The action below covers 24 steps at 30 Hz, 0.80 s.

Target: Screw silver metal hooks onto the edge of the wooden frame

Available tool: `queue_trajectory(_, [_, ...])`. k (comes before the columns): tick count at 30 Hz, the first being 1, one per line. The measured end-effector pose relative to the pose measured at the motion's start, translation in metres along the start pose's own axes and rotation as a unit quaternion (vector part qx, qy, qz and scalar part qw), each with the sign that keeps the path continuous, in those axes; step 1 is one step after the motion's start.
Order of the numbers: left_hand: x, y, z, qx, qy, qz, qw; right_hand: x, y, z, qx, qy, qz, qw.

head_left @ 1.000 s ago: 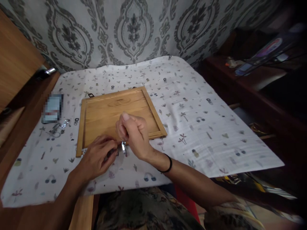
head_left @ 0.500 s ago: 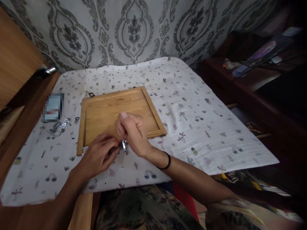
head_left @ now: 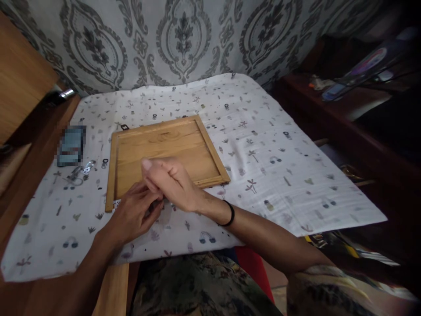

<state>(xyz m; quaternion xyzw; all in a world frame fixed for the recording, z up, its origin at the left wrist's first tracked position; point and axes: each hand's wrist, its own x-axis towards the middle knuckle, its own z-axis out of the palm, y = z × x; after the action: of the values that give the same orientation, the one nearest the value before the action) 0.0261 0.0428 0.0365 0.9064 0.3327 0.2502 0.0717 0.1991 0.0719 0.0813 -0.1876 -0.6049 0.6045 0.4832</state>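
Note:
A shallow wooden panel with a raised rim (head_left: 112,171) lies on the patterned cloth in front of me. My left hand (head_left: 133,210) is at its near edge, thumb and fingers pinched together around something I cannot make out. Just above those fingertips my right hand (head_left: 174,182) is closed in a fist, thumb uppermost; whatever it grips is hidden. A bit of shiny metal shows faintly beneath the right hand. At the panel's near left corner sits a small pale plate with dark holes (head_left: 116,204).
Small shiny metal fittings (head_left: 88,167) and a blurred-out dark rectangular item (head_left: 71,146) lie on the left of the white cloth (head_left: 269,188). Dark wooden furniture with a bottle (head_left: 365,66) stands at right. A patterned curtain (head_left: 182,39) hangs behind.
My right hand has shifted left and rolled over, now covering most of the metal piece that showed between my hands. My left hand has stayed nearly in place.

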Motion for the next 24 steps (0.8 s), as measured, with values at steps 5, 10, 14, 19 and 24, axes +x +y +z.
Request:
queue_trajectory(5, [-0.001, 0.000, 0.000, 0.009, 0.015, 0.019, 1.000, 0.000, -0.007, -0.003, -0.014, -0.107, 0.005, 0.994])
queue_trajectory(10, [0.001, 0.001, -0.002, 0.003, -0.013, 0.003, 1.000, 0.003, 0.003, -0.007, 0.010, -0.058, -0.013, 0.998])
queue_trajectory(14, [0.003, 0.004, -0.005, -0.002, -0.039, -0.013, 0.999, 0.002, 0.006, -0.010, 0.021, -0.040, -0.007, 0.999])
queue_trajectory(19, [0.007, 0.006, -0.009, -0.019, -0.055, -0.029, 0.998, 0.000, 0.004, -0.013, 0.032, -0.038, 0.007, 0.999])
queue_trajectory(24, [0.013, 0.012, -0.024, -0.026, -0.016, -0.076, 0.997, -0.002, 0.005, -0.011, 0.065, -0.026, -0.012, 0.997])
